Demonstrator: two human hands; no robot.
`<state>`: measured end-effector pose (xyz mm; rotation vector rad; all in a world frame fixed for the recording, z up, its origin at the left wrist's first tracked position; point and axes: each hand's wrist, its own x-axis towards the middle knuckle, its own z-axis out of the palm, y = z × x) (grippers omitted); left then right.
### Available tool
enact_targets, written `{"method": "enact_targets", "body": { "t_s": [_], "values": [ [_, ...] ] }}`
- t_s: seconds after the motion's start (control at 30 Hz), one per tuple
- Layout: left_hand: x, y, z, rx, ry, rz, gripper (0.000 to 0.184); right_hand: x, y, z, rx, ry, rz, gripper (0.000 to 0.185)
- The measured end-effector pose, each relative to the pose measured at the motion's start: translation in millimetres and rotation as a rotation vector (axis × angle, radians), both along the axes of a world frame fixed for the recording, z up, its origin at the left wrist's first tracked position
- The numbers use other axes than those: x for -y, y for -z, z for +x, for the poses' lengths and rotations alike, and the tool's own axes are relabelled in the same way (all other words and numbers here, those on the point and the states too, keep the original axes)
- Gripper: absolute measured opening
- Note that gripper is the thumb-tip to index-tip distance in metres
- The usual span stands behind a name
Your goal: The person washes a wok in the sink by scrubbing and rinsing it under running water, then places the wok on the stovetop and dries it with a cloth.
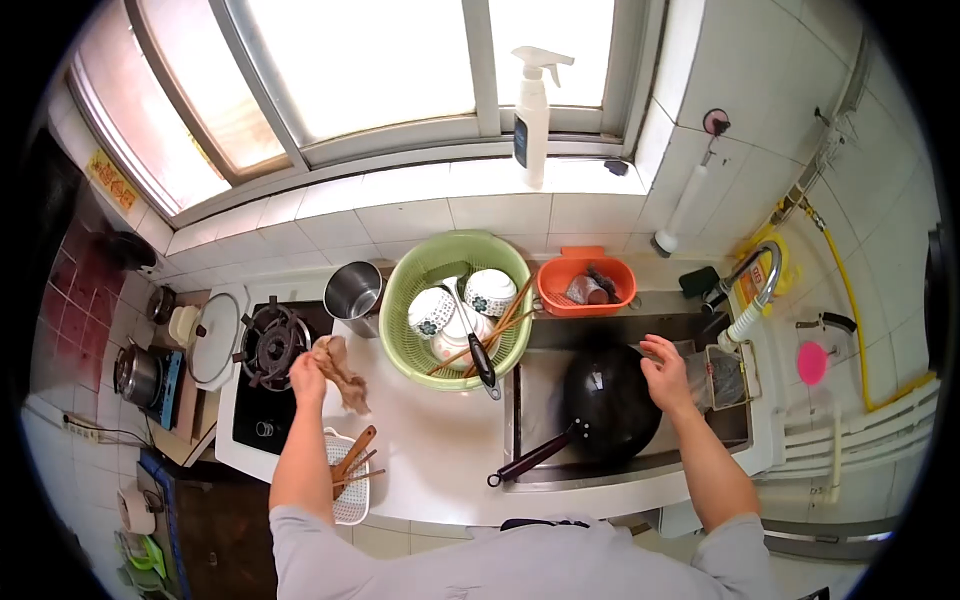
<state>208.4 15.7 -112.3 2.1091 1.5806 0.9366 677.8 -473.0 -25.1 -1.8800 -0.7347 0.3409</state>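
My left hand (308, 380) is at the left part of the counter, its fingers closed on the edge of a crumpled brown cloth (342, 375) beside the gas burner. Over the sink, my right hand (664, 372) is raised with its fingers apart, near the right edge of a black wok (610, 395). The wok lies in the sink, its underside facing up and its handle pointing to the lower left. Between my hands, a green basket (405, 355) holds patterned bowls (490, 292), chopsticks and a ladle with a black handle (482, 362).
An orange basket (572, 306) stands behind the sink, near the faucet (768, 285). A steel pot (354, 292) is left of the green basket. A white basket (350, 510) with wooden utensils sits at the counter's front edge. A spray bottle (532, 130) stands on the sill.
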Motion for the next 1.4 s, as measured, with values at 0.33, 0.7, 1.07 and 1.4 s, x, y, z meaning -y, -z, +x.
{"method": "enact_targets", "body": {
  "t_s": [0.33,0.7,1.07,1.4],
  "values": [
    [157,-208,103,1.227,0.491,-0.689,0.021,-35,-19,-49,-0.559,-0.274,0.205,0.028],
    [430,-192,293,0.232,1.555,-0.800,0.038,36,-22,-91,-1.145,-0.336,0.479,0.035],
    [438,-49,301,-0.042,1.059,-0.783,0.017,106,-67,-69,0.835,-0.257,-0.654,0.043],
    [350,-26,176,-0.925,0.782,-0.712,0.048,97,-24,-69,0.802,-0.370,-0.829,0.007]
  ]
}}
